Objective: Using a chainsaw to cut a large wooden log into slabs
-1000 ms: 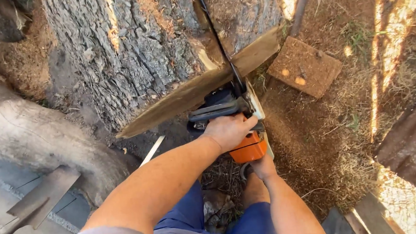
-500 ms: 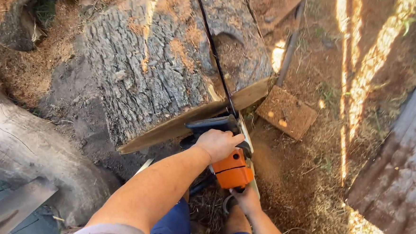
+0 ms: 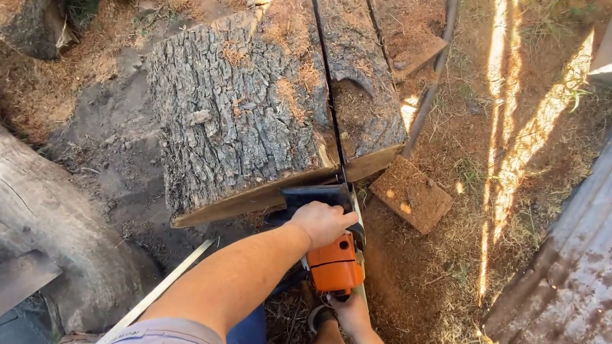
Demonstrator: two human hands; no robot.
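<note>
Chainsaw, orange-bodied, sat at near end of log, bar sunk lengthwise in top of log. Against second earlier, view had pulled back; more of log and kerf showed, so cut judged well advanced along log. Left hand closed round front handle; right hand gripped rear handle below. Right of log: square wood block, thin pipe, corrugated sheet. Left of log: big trunk. Sawdust everywhere.
</note>
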